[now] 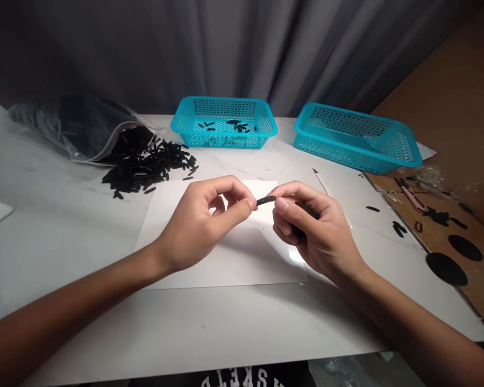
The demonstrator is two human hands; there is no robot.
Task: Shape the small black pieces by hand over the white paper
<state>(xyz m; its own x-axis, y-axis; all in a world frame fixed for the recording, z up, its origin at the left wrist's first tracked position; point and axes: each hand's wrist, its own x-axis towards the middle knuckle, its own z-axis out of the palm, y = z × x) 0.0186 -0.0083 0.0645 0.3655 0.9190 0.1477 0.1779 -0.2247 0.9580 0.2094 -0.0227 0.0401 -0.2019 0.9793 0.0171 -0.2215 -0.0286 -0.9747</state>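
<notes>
A small black elongated piece (265,200) is held level between my two hands, above a white sheet (226,263). My left hand (210,217) pinches its left end between thumb and forefinger. At its right end are the thumb and forefinger of my right hand (314,226). Several more black pieces (306,210) are gathered in the right palm, partly hidden by the curled fingers. To the left, a heap of similar black pieces (141,169) spills out of a clear zip bag (84,126).
Behind the hands stands a blue basket (225,141) with some black pieces inside. Another blue basket (347,149) is at the right. A white pointed tool (319,181), loose black pieces (398,229), black discs (446,269) and a pink-handled tool (413,196) lie along the right side.
</notes>
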